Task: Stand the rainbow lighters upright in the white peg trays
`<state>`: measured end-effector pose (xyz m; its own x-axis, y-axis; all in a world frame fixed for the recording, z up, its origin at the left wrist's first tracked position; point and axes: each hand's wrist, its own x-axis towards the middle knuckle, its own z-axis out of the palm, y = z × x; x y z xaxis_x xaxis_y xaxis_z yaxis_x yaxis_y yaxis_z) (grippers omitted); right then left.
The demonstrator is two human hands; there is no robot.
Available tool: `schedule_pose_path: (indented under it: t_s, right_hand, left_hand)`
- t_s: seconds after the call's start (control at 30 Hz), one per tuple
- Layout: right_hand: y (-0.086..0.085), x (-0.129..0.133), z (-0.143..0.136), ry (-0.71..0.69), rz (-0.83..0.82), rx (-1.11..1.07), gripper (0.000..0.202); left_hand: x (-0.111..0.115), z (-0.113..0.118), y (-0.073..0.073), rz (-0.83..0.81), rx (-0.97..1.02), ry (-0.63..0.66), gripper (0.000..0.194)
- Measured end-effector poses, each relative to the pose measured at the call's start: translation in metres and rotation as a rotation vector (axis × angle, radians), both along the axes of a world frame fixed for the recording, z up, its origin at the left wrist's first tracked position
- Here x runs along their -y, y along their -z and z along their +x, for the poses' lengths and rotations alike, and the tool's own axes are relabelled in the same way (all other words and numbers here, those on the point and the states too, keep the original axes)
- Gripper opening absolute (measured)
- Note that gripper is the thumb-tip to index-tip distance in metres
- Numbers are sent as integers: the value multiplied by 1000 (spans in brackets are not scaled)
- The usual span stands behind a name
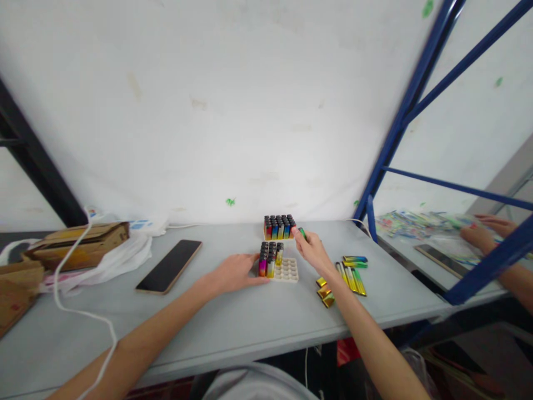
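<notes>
A white tray with round holes stands on the grey table, its left part filled with several colourful lighters. My left hand is at the tray's left side, thumb and fingers spread around its corner. Behind it, a second tray holds rows of black-topped lighters. My right hand is raised right of the trays, fingers closed on a green lighter. Metallic yellow and green pieces lie beyond my right forearm, and shiny gold ones lie beside it.
A phone lies at the left, near cardboard boxes, a plastic bag and a white cable. A blue metal frame rises at the right. Beyond it, another person's hands are over a table with small items.
</notes>
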<state>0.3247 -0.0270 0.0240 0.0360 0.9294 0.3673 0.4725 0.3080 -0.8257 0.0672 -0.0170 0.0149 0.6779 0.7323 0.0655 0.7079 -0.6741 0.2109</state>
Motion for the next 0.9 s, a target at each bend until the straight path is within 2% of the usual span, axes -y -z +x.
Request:
schedule_pose_path:
  t_s: [0.17, 0.3, 0.4, 0.5, 0.63, 0.8, 0.9]
  right_hand:
    - [0, 5, -7, 88, -19, 86, 60]
    - [1, 8, -11, 153, 42, 125, 49]
    - [0, 8, -13, 163, 71, 145, 42]
    - [0, 7, -13, 162, 84, 148, 43]
    - [-2, 8, -12, 128, 111, 158, 49]
    - [-11, 12, -10, 2, 95, 194, 42]
    - [-16, 15, -11, -19, 120, 250, 43]
  left_hand:
    - [1, 1, -1, -6, 10, -5, 63]
    - [1, 1, -1, -9, 1, -11, 63]
    - [0, 1, -1, -8, -4, -9, 64]
    - [0, 1, -1, 1, -7, -5, 64]
    - [0, 0, 0, -2, 6, 8, 64]
    - [0, -1, 0, -3, 13, -3, 64]
    - [0, -1, 1, -7, 25, 4, 64]
